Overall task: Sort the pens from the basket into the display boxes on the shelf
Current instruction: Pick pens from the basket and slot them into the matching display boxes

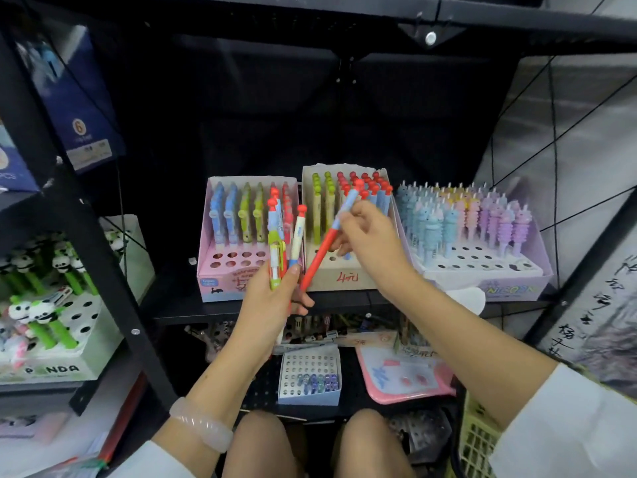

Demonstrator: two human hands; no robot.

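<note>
Leftmost, a panda pen box [74,339] sits on the neighbouring shelf. Next, the left hand [272,301] grips a bunch of pens [284,243] upright in front of the pink display box [220,267]. Beside it, the right hand [370,236] pinches a red-and-blue pen [324,246], tilted, its red knob up among the pens of the beige display box [339,279]. Further right stands the purple unicorn display box [517,288]; a yellow-green basket [477,439] shows at the lower right.
</note>
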